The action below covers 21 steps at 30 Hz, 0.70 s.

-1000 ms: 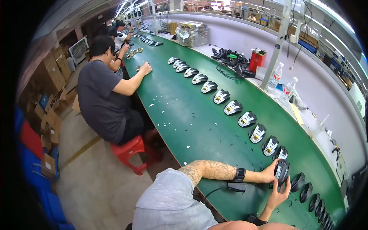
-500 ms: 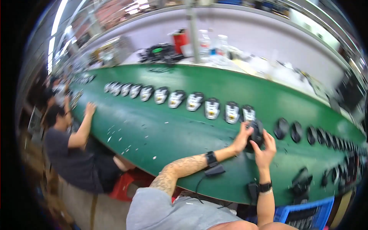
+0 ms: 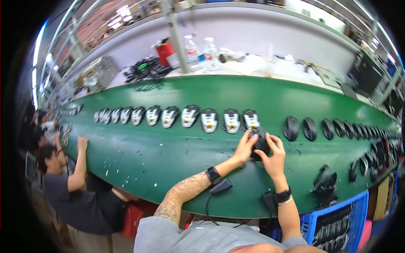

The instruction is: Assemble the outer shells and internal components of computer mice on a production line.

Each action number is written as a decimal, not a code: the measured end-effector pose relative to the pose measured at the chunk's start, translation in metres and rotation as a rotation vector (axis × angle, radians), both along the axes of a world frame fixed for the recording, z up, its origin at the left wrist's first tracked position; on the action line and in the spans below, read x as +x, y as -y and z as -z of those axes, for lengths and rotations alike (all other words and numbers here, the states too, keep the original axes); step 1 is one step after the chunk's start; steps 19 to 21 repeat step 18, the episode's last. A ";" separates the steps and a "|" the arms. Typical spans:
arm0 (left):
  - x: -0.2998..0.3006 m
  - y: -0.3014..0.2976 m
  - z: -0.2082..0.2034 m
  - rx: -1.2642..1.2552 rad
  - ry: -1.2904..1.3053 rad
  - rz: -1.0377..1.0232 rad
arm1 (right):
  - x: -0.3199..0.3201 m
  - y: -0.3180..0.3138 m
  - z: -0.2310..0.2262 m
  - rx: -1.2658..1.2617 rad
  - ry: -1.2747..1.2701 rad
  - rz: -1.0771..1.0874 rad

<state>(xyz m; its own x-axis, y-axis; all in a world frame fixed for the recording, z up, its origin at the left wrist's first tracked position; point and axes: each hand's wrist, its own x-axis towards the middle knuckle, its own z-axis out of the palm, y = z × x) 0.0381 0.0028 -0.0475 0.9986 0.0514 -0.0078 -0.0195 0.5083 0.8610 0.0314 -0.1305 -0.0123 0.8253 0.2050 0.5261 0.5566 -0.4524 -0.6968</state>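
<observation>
Between both hands a black computer mouse (image 3: 261, 142) is held above the green bench (image 3: 139, 147). My left hand (image 3: 244, 148) grips its left side, and my right hand (image 3: 274, 158) closes on its right side with thumb and fingers. Just beyond the hands, a silver-white mouse base with a black end (image 3: 251, 119) is partly covered by the held mouse. It ends a row of similar pieces (image 3: 209, 121) that runs off to the left. Right of my hands, a row of black mice (image 3: 291, 128) curves away.
A blue crate (image 3: 313, 223) with dark mouse parts stands at the lower right. Loose black parts (image 3: 325, 180) lie near it. Plastic bottles (image 3: 209, 51), a red can (image 3: 165, 52) and black cables (image 3: 147, 71) occupy the back ledge. Another person (image 3: 76, 194) sits at the left.
My view has turned right, so the bench and rows appear farther left. Both hands still hold the black mouse, close to the end of the silver-white row.
</observation>
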 end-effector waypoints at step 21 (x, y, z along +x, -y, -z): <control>0.010 0.031 -0.008 0.004 -0.061 -0.264 | 0.053 0.064 0.091 1.064 -0.959 -0.470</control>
